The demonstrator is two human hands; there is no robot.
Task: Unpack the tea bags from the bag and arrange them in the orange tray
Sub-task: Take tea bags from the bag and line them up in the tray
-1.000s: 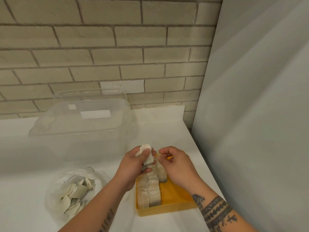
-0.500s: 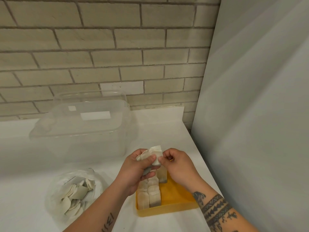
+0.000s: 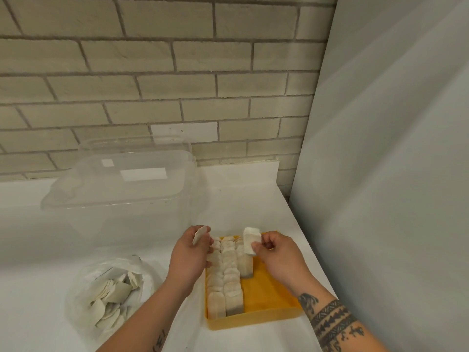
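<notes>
- White rectangular paper tea bag [image 3: 251, 240]: pinched in my right hand [image 3: 276, 257], above the far end of the orange plastic tray [image 3: 266, 290].
- Long axis near upright, top tilted slightly left.
- Hands were joined a moment ago and are now parted. One bag is split off, likely for the third row.
- Left hand [image 3: 189, 257] grips the spare tea bags [image 3: 199, 235].
- Clear plastic bag [image 3: 76, 301], left, holds more.

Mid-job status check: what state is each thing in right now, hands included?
Orange plastic tray: partly filled, right side bare.
White tea bags in tray: standing in two rows plus a started third.
Clear plastic bag: on the counter, loose tea bags inside.
Clear plastic storage box: lid on.
Left hand: holds a tea bag.
Right hand: pinches another tea bag above the tray.
</notes>
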